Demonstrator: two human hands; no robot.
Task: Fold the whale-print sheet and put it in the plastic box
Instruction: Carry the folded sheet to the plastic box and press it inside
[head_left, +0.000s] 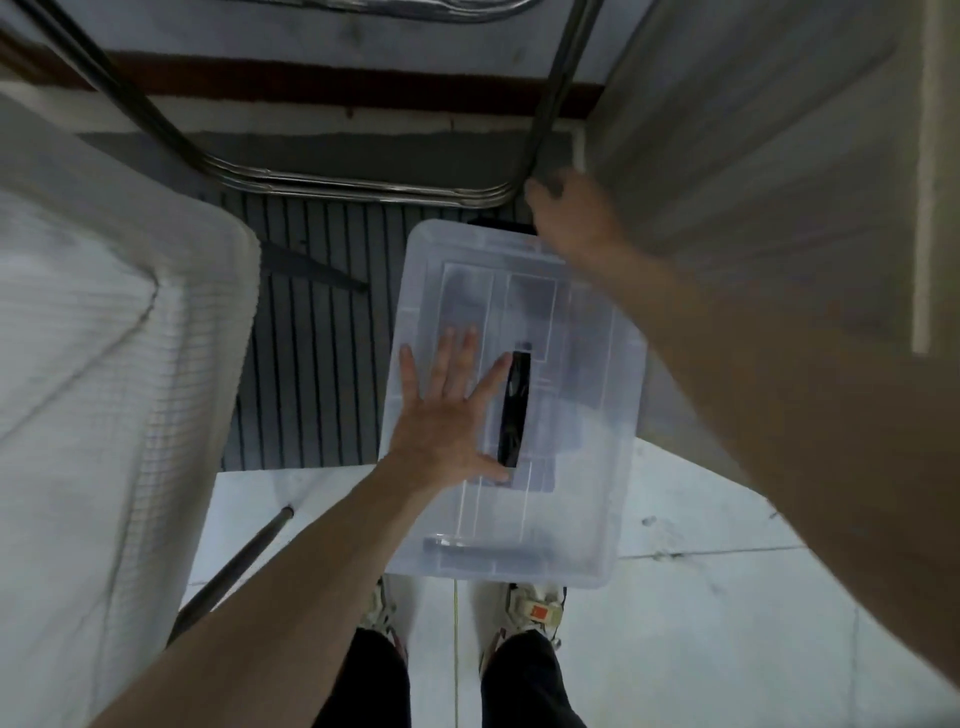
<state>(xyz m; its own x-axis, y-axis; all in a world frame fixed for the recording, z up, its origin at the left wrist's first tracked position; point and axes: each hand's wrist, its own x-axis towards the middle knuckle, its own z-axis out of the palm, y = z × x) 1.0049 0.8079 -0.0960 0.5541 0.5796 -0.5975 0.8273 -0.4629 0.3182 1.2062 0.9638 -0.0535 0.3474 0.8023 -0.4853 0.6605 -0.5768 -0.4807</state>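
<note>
A clear plastic box (587, 519) stands on the floor in front of my feet with its lid on. My left hand (447, 410) lies flat on the lid with the fingers spread, beside a black handle slot (514, 410) in the lid's middle. My right hand (569, 213) is at the box's far right corner, over a black latch (498, 224). It is blurred, and I cannot make out its fingers' grip. Grey-blue shapes (561, 415) show dimly through the lid; I cannot make out any whale print on them.
A white waffle-textured bed cover (104, 364) fills the left. A metal chair frame (363, 184) stands just beyond the box on a striped grey mat (311, 364). A pale cabinet side (753, 130) rises at the right. My shoes (535, 610) touch the box's near edge.
</note>
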